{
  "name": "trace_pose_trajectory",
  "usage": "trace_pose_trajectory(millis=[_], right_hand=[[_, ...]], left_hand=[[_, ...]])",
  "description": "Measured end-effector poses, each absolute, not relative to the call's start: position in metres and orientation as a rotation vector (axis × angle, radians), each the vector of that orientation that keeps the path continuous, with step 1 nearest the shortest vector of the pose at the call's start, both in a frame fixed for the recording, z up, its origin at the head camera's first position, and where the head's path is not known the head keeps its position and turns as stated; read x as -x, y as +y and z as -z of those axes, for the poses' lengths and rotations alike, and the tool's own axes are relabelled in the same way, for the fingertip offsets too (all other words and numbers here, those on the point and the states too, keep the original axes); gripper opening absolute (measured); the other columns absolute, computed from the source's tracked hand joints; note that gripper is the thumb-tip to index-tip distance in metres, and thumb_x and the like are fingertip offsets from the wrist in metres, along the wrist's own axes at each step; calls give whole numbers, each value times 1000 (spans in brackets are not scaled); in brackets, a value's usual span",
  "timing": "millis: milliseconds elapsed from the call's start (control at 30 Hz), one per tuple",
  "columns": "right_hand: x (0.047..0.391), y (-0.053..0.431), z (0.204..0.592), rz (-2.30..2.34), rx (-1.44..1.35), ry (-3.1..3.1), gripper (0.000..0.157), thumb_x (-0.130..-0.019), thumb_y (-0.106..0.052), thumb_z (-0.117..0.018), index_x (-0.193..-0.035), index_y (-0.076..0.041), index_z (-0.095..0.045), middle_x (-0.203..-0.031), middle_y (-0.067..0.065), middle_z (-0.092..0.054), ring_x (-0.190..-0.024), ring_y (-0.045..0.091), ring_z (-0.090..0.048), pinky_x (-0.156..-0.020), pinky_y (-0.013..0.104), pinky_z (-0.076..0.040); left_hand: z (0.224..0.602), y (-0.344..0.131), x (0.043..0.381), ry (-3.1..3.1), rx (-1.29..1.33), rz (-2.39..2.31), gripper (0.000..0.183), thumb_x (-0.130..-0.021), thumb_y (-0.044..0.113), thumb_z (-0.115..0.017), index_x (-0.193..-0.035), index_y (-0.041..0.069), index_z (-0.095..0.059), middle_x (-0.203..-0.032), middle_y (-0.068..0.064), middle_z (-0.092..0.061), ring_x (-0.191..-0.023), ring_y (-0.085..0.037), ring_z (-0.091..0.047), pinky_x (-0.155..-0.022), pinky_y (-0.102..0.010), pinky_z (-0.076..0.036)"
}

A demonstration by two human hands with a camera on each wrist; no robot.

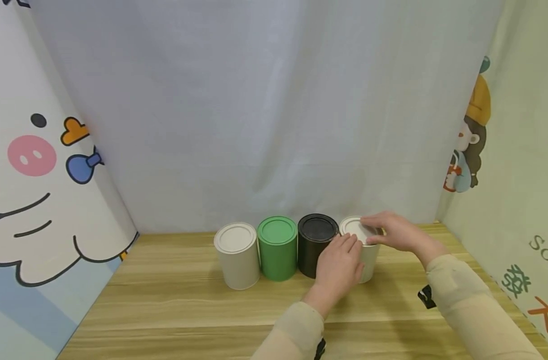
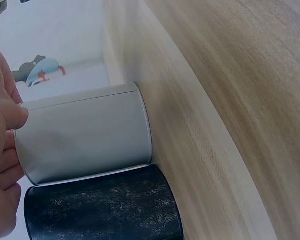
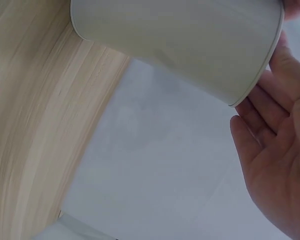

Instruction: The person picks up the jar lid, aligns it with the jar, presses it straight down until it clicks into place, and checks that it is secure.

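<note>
Several lidded cans stand upright in a row on the wooden table. At its right end, both my hands are at the top of a white can point(image 1: 368, 262). My left hand point(image 1: 339, 262) is at its front left edge. In the left wrist view the thumb point(image 2: 12, 116) lies on the rim, with fingers curled at the lid end. From the right, my right hand point(image 1: 397, 232) curves over the lid, thumb at the near rim, as the right wrist view also shows beside the can point(image 3: 190, 40). A black can point(image 1: 318, 227) stands directly left of it, partly behind my left hand.
Left of the black can come a green can point(image 1: 277, 255) and an off-white can point(image 1: 238, 262), close together. A pale curtain point(image 1: 256, 115) hangs behind the table point(image 1: 184, 300). Printed cartoon sheets point(image 1: 26, 215) border the left and right sides.
</note>
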State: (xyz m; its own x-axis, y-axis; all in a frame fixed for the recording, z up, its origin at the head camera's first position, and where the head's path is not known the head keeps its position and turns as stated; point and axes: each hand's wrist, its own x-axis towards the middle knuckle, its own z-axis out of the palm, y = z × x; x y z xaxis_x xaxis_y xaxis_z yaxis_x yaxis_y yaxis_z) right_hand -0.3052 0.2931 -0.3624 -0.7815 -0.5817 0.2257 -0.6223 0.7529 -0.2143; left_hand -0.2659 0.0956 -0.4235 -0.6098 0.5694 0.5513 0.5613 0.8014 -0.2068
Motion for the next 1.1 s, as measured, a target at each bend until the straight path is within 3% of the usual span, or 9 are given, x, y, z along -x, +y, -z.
trace_pose_trajectory(millis=[433, 1100], right_hand=[[307, 290, 356, -381, -935, -2909, 54, -88, -20, -75, -129, 11, -58, -131, 28, -58, -116, 44, -57, -97, 56, -47], [306, 288, 354, -405, -886, -2954, 55, -90, -22, -73, -134, 8, -57, -135, 27, -55, -119, 43, -56, -97, 54, -48]], left_hand=[[430, 97, 263, -2397, 846, -95, 55, -91, 46, -67, -137, 15, -60, -143, -1, -54, -135, -16, -46, -115, -30, -31], [414, 79, 280, -2422, 902, -14, 45, -92, 43, -68, -128, 16, -66, -136, 2, -60, -129, -12, -51, -116, -32, -30]])
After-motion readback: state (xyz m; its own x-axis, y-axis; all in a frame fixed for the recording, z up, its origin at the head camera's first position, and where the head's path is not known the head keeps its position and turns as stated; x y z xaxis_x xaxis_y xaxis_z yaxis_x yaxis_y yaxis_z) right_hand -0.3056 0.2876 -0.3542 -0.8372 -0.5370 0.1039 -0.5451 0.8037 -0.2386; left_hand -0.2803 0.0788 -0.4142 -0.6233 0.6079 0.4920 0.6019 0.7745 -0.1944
